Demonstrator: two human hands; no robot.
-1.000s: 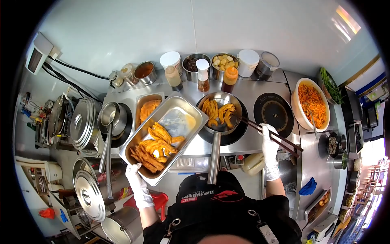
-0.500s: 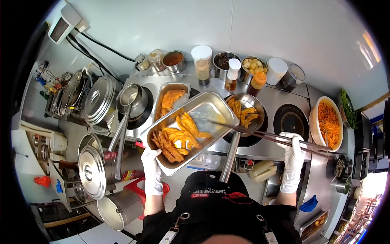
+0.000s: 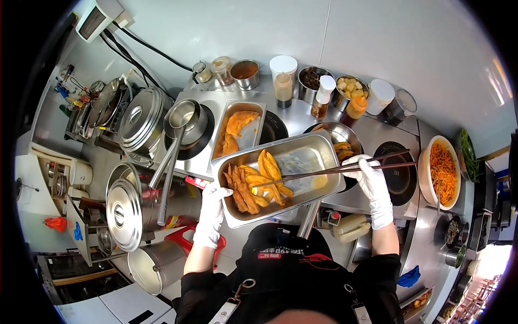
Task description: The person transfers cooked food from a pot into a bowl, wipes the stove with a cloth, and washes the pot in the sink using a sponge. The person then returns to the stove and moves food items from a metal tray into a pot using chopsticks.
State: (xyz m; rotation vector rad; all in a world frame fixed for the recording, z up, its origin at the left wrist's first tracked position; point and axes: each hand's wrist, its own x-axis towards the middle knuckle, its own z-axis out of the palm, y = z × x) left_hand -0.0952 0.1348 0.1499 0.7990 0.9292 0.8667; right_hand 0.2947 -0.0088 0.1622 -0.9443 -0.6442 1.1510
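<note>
My gloved left hand (image 3: 214, 208) grips the lower left edge of a steel tray (image 3: 232, 216), held above the counter's front edge. Orange-brown strips of food (image 3: 260, 181), apparently meat, are heaped in its left half; milky liquid shows at the right. My gloved right hand (image 3: 368, 181) is closed round long brown chopsticks (image 3: 313, 173), whose tips lie among the strips. Behind the tray is a frying pan (image 3: 353, 135) with similar strips, partly hidden; its handle (image 3: 309, 218) points towards me. A second steel tray (image 3: 250, 139) with orange-coated pieces stands on the counter.
Seasoning bottles (image 3: 283, 89), tubs and steel pots line the back wall. A saucepan with a ladle (image 3: 182, 114) sits at left, near large lidded pots (image 3: 123, 216). On the right are an induction hob (image 3: 396, 181) and a bowl of shredded carrot (image 3: 442, 173).
The tray has moved right and down, now covering more of the frying pan. The chopstick tips have come onto the strips, which lie closer together. My right hand has shifted left.
</note>
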